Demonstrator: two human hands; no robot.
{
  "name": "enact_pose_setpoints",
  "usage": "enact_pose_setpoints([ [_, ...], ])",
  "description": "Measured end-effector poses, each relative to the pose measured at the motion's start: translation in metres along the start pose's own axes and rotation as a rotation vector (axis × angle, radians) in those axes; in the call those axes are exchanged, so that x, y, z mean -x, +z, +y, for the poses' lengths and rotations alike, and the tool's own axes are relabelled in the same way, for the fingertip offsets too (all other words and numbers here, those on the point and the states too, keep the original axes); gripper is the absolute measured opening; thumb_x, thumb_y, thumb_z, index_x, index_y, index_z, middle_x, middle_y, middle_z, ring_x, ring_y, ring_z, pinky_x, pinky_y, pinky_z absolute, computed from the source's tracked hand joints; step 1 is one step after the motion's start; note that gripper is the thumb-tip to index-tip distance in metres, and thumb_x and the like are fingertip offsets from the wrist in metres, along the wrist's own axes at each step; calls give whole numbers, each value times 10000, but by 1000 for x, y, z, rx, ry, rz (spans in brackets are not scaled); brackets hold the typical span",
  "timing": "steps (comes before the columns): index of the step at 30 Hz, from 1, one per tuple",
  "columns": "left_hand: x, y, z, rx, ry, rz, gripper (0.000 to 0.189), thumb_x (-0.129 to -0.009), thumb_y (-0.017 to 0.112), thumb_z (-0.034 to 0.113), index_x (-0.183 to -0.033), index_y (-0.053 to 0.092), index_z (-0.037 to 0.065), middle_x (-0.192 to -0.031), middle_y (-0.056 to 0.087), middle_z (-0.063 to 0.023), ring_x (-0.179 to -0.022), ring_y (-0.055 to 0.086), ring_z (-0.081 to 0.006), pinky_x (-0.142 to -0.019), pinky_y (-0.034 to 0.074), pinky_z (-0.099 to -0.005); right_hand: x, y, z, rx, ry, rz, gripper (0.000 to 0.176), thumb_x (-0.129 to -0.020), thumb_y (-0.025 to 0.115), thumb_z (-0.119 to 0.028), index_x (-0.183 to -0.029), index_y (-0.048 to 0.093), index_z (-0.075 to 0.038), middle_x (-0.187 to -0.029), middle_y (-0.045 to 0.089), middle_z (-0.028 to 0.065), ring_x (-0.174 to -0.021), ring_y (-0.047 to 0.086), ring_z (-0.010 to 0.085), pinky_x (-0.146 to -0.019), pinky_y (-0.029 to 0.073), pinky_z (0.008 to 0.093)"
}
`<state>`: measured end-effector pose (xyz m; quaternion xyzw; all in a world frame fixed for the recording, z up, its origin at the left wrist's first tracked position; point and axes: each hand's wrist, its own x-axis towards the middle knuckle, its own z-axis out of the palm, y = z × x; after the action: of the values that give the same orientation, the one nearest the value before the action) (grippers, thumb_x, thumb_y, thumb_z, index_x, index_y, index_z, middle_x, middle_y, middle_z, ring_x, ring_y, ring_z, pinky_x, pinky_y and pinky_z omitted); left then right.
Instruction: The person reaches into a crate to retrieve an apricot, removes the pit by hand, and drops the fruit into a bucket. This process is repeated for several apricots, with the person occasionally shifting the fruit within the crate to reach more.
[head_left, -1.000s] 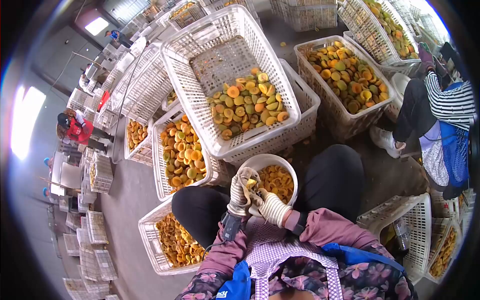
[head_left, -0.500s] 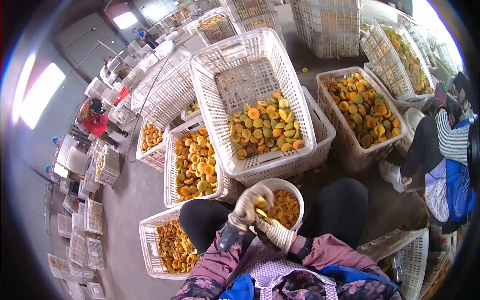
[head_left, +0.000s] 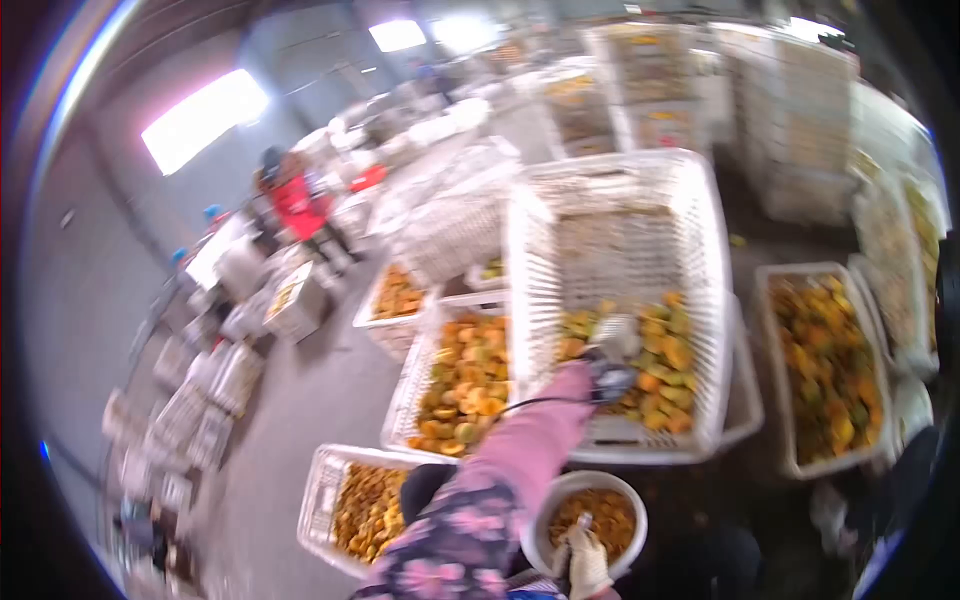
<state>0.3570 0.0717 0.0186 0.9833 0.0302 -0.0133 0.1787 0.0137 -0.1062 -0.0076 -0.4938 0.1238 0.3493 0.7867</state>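
Gloved and blurred, my left hand (head_left: 615, 340) reaches down into the large white crate (head_left: 715, 300), among halved yellow-green fruit (head_left: 665, 370). Its fingers are too smeared to tell whether they hold any. A dark band and cord are at that wrist. Low in the view, my right hand (head_left: 588, 562), also gloved, is closed over the near part of a white bucket (head_left: 640, 520). A small pale thing sticks out of it, too blurred to name. Brownish-orange pieces (head_left: 610, 515) lie in the bucket.
Crates of orange fruit (head_left: 460, 380) and darker pieces (head_left: 365, 510) stand to the left, another fruit crate (head_left: 825, 370) to the right. Tall crate stacks (head_left: 800, 130) rise behind. A person in red (head_left: 300, 205) stands at the back left.
My left hand has gone from above the bucket up into the large crate. My right hand stays low by the bucket. The view has turned, shifting the crates right and down.
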Motion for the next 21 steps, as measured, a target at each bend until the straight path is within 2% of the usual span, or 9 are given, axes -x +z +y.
enact_pose_setpoints([
  [1, 3, -26, 17, -31, 71, -103, 367, -720, 496, 129, -1057, 558, -1, -902, 621, -233, -831, 598, -376, -735, 476, -445, -1, -6, -2, 109, -125, -7, 389, -915, 499, -373, -1050, 570, -15, -772, 572, 60, -661, 523, 146, -671, 433, 283],
  [3, -27, 9, 1, -210, 101, -173, 414, -751, 552, 163, -1148, 566, 46, -1054, 613, -203, -1002, 592, -314, -831, 486, -403, -48, -44, 79, 250, -293, -38, 298, -927, 483, -329, -882, 562, -45, -617, 495, 18, -452, 407, 88, -445, 340, 232],
  [4, -46, 34, -9, -299, 8, -211, 423, -789, 545, 168, -1201, 537, 73, -1113, 593, -188, -1026, 579, -316, -844, 479, -406, -14, -9, 5, -21, 18, -5, 284, -937, 467, -311, -870, 551, -48, -561, 457, 1, -410, 371, 81, -415, 307, 226],
  [9, 9, 84, -29, 47, -134, -111, 381, -820, 543, 181, -1186, 525, 79, -1135, 580, -179, -1048, 568, -315, -866, 466, -401, -19, -14, 14, -21, 69, -70, 277, -938, 466, -312, -884, 542, -51, -526, 438, -6, -392, 372, 88, -408, 309, 233],
  [11, 22, 112, -46, -32, -54, -359, 329, -778, 594, 216, -1065, 558, 62, -970, 631, -173, -953, 598, -348, -758, 485, -409, -23, -15, 22, -79, 82, -85, 272, -933, 477, -320, -884, 537, -59, -508, 428, -11, -376, 365, 89, -396, 302, 237],
  [15, 87, 48, -14, -83, -18, -409, 310, -804, 574, 180, -1083, 561, 48, -958, 631, -135, -931, 611, -285, -786, 488, -379, -4, -4, 0, -177, 171, -38, 260, -872, 538, -364, -775, 532, -123, -530, 449, -20, -392, 409, 119, -365, 343, 260],
  [17, 115, 30, 1, 573, -15, -137, 210, -819, 564, 118, -1008, 562, 27, -807, 594, -61, -809, 605, -179, -672, 494, -292, 2, -2, 1, -208, 131, 17, 299, -849, 557, -423, -748, 498, -147, -479, 390, -27, -337, 365, 131, -317, 310, 270],
  [19, 117, 95, -30, 2212, 79, -560, 172, -857, 486, 47, -1026, 522, 48, -935, 540, -50, -872, 561, -119, -599, 468, -189, -15, -30, 18, -169, 141, 4, 306, -840, 560, -447, -869, 546, -143, -585, 503, -9, -435, 475, 147, -390, 403, 282],
  [21, 210, 42, 25, 1458, 194, -177, 219, -882, 406, 6, -1082, 489, 41, -1048, 509, -54, -1036, 489, -151, -878, 407, -250, -21, -24, 16, -112, -270, -31, 366, -866, 547, -405, -1086, 511, -115, -821, 575, 23, -657, 552, 157, -553, 464, 294],
])
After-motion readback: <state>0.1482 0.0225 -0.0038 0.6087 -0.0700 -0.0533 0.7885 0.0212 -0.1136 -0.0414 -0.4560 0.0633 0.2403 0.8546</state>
